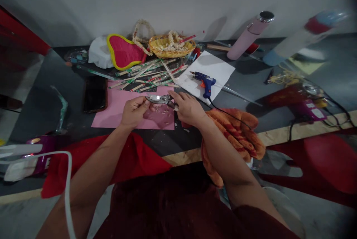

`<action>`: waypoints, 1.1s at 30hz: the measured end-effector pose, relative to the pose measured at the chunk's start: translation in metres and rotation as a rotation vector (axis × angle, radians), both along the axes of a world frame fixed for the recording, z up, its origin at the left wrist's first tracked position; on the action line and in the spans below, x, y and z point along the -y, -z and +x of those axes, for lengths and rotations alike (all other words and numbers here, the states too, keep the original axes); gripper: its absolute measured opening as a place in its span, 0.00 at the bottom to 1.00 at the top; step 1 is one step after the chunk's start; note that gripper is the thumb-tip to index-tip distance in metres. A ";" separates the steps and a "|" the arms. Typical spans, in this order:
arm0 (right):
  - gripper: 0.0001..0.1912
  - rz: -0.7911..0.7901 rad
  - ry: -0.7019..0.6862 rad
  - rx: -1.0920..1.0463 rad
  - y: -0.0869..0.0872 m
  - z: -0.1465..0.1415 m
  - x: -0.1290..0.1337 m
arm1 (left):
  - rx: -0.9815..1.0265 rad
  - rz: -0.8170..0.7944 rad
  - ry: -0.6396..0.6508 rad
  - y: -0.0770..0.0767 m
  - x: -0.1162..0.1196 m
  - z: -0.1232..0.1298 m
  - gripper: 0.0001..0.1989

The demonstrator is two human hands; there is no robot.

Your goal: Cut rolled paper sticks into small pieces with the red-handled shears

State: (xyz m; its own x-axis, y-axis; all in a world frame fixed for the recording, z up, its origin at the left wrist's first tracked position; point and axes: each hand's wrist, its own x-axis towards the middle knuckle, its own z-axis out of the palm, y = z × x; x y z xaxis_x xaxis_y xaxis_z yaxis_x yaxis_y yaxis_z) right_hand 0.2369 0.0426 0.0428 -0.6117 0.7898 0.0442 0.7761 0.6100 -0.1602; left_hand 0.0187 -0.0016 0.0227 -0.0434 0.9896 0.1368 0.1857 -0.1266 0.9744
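Note:
My right hand (188, 108) is wrapped round the handles of metal pruning shears (161, 99), whose blades point left over a pink sheet (114, 120). At the tip of the blades, my left hand (135, 111) is closed in a pinch; what its fingers hold, if anything, is too small to make out. Small pale scraps lie on the pink sheet below the shears. Behind the hands, several thin sticks (150, 72) with green and red marks lie in a loose pile.
A blue glue gun (205, 82) rests on white paper (220, 67). Behind are a wicker basket (158, 51), a red and yellow piece (125, 53) and a pink bottle (247, 38). A phone (95, 93) lies left, an orange cloth (237, 131) right, a red cloth (134, 161) in front.

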 end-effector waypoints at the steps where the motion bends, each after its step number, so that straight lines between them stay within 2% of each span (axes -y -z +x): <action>1: 0.32 0.005 -0.002 -0.006 0.000 0.000 0.000 | 0.009 -0.012 0.006 0.000 0.000 0.000 0.15; 10: 0.25 -0.021 0.044 0.018 -0.003 -0.003 0.005 | 0.101 -0.057 -0.035 0.004 -0.001 -0.001 0.14; 15: 0.25 -0.023 0.063 0.023 -0.001 -0.004 0.005 | 0.045 -0.014 -0.062 0.006 -0.002 0.002 0.15; 18: 0.28 0.002 0.029 -0.009 0.002 -0.002 0.002 | 0.030 0.010 -0.069 0.005 -0.002 0.002 0.15; 24: 0.32 -0.002 -0.035 -0.022 0.006 0.001 -0.003 | 0.132 -0.059 0.041 0.005 -0.001 -0.003 0.15; 33: 0.24 -0.021 0.038 0.026 -0.003 -0.004 0.005 | 0.328 -0.163 0.009 -0.002 0.000 0.000 0.14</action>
State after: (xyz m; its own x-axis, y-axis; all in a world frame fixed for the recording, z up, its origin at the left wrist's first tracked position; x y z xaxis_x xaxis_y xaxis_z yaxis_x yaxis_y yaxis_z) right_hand 0.2332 0.0378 0.0456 -0.5816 0.8134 0.0124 0.8029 0.5764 -0.1522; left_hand 0.0188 -0.0020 0.0251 -0.0503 0.9978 -0.0421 -0.1404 0.0347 0.9895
